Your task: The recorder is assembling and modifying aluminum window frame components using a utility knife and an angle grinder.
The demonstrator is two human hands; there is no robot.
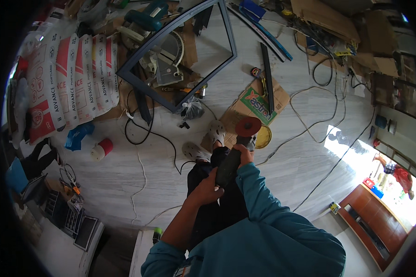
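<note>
I hold an angle grinder (pixel 228 167) in front of my legs, its dark body slanting up and to the right. A reddish-brown disc (pixel 248 126) sits at its far end. My left hand (pixel 206 190) is wrapped round the rear of the body. Closer to the head, my right hand (pixel 245 155) grips the grinder; some of its fingers are hidden. Below the disc, partly covered by the grinder, lies a round yellow lid or tin (pixel 263 137). Flattened cardboard (pixel 254 105) lies on the floor just beyond the disc.
A dark rectangular frame (pixel 233 34) leans over a mitre saw (pixel 168 69) ahead. Stacked cement bags (pixel 85 78) stand at the left, near a red and white container (pixel 101 149). Cords (pixel 305 131) trail over the tiles. Another person (pixel 400 177) is at the far right.
</note>
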